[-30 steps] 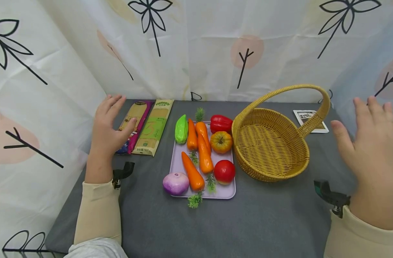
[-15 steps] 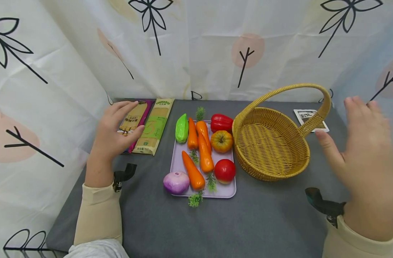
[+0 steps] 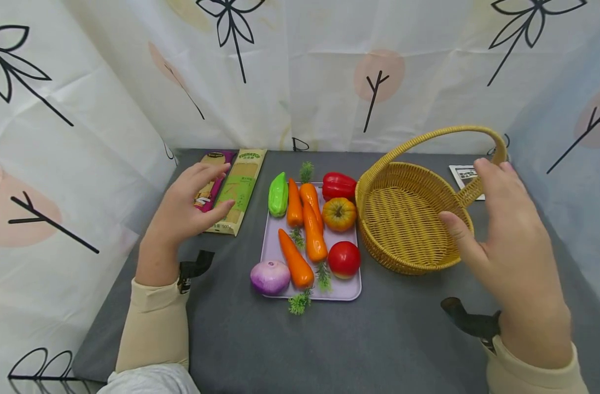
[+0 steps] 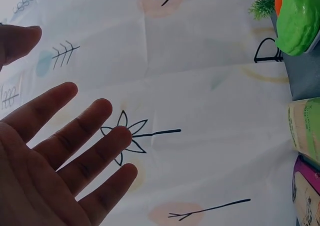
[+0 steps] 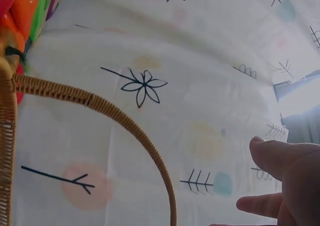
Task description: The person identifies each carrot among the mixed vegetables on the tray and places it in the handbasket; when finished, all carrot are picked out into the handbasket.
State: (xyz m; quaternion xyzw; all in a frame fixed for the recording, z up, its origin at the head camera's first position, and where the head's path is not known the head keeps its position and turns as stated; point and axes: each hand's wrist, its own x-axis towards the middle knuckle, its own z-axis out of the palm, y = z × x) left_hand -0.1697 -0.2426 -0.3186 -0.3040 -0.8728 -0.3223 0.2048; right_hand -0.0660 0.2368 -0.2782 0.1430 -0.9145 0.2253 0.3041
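Note:
My left hand (image 3: pixel 184 210) is held in the air over the left of the table, fingers spread, holding nothing. Behind it lie a purple packet (image 3: pixel 208 189) and a green noodle packet (image 3: pixel 238 191), partly covered by the hand. On the right my right hand (image 3: pixel 516 246) hovers, empty, in front of a yellow wicker basket (image 3: pixel 408 219) with a tall handle, hiding part of its rim. Between the hands a lilac tray (image 3: pixel 336 293) carries several carrots (image 3: pixel 296 260), a purple onion (image 3: pixel 270 277), a tomato (image 3: pixel 343 260), a red pepper (image 3: pixel 339 187), a small pumpkin (image 3: pixel 339 214) and a green vegetable (image 3: pixel 278 195).
A white-edged flat packet (image 3: pixel 461 174) lies behind the basket, partly covered by my right hand. The grey tablecloth (image 3: pixel 339 345) spreads across the front. A white patterned curtain (image 3: pixel 319 71) borders the table at the back and sides.
My right hand has moved left, from beyond the basket to in front of its right side. My left hand has shifted slightly right over the packets. The tray and basket stay put.

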